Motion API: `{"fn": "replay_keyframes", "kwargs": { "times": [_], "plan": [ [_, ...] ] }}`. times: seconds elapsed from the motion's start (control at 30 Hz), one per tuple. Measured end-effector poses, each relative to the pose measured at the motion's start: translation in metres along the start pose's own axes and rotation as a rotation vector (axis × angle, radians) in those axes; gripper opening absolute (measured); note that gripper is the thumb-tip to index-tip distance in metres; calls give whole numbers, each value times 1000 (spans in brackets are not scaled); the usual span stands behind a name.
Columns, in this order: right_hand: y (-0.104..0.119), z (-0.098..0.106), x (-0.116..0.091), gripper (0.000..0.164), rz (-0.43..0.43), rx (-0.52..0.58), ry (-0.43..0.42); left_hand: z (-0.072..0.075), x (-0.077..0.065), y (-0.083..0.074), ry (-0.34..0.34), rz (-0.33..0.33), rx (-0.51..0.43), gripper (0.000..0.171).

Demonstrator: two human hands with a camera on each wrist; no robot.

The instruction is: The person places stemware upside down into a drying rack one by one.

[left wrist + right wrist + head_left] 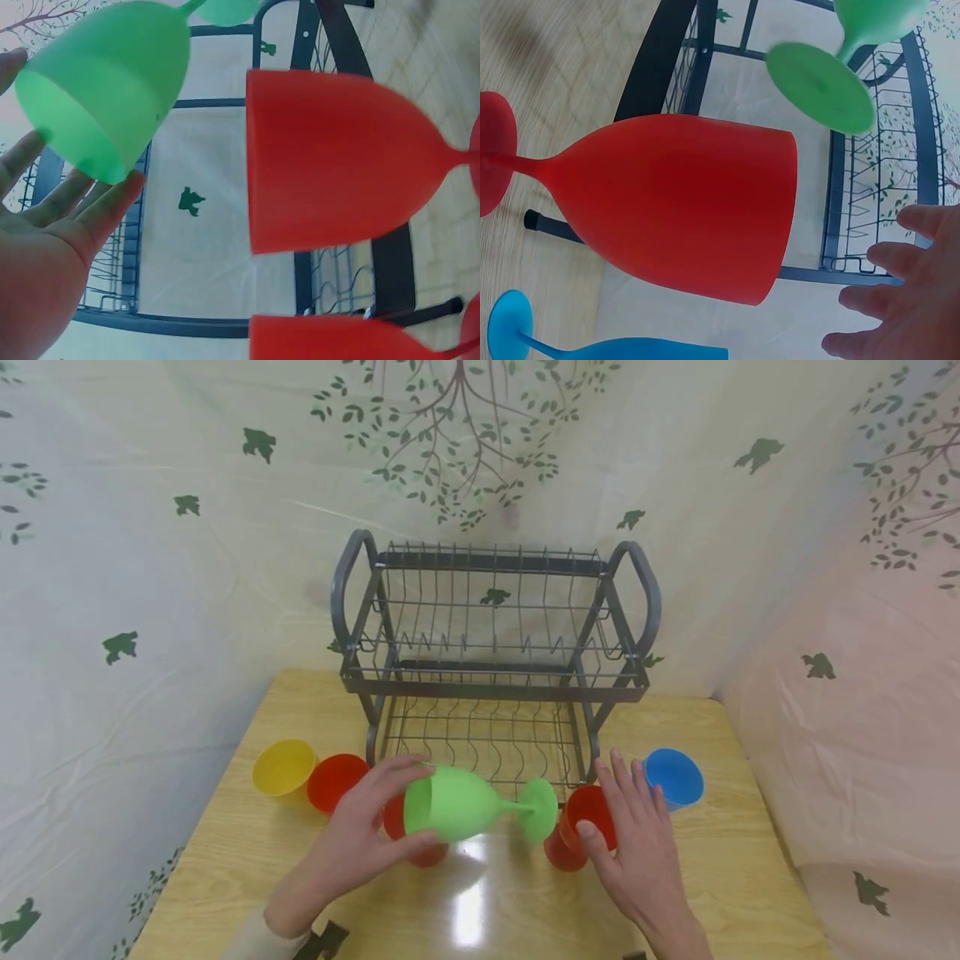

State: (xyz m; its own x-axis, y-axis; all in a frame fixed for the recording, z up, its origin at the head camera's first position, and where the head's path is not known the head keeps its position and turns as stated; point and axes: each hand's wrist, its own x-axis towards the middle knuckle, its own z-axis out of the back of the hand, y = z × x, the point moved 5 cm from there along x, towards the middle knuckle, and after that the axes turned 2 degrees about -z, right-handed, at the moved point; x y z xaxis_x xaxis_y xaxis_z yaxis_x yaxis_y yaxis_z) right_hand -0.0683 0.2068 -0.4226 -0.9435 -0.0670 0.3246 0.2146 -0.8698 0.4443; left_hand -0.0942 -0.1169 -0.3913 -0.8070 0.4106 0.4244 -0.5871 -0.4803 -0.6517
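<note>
A light green plastic goblet (457, 803) lies sideways in the air, its mouth toward my left hand (360, 831) and its foot toward the right. Thumb and fingers of that hand grip the bowl near the rim, as the left wrist view shows on the green goblet (112, 82). Beneath it, a red goblet (429, 855) is partly covered. My right hand (637, 852) has its fingers straight and spread, holding nothing. It overlaps the right-hand red goblet (576, 827) in the head view; that red goblet (682, 206) stands upright beside it in the right wrist view.
A dark two-tier dish rack (495, 693) stands at the back of the wooden table (720, 877). To the left are a yellow goblet (281, 777) and another red goblet (333, 781); a blue goblet (675, 777) stands at right. Leaf-patterned cloth (225, 568) hangs around the table.
</note>
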Motion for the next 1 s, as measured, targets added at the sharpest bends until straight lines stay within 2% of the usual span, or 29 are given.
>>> {"fn": "replay_keyframes", "kwargs": {
  "times": [0.27, 0.5, 0.67, 0.77, 1.0],
  "plan": [
    [0, 5, 2, 64, 21, 125, -83, -9, -3, 8, -110, 58, -363, 60],
    [2, 5, 3, 67, -8, 258, -115, -21, -4, 10, -160, 134, -633, 60],
    [3, 4, 4, 70, -71, 390, -103, -29, -5, 11, -196, 226, -753, 58],
    [5, 3, 5, 69, -112, 453, -94, -31, -5, 10, -229, 255, -804, 58],
    [13, 0, 7, 66, -148, 572, -105, -36, -2, 6, -312, 191, -898, 56]
  ]
}}
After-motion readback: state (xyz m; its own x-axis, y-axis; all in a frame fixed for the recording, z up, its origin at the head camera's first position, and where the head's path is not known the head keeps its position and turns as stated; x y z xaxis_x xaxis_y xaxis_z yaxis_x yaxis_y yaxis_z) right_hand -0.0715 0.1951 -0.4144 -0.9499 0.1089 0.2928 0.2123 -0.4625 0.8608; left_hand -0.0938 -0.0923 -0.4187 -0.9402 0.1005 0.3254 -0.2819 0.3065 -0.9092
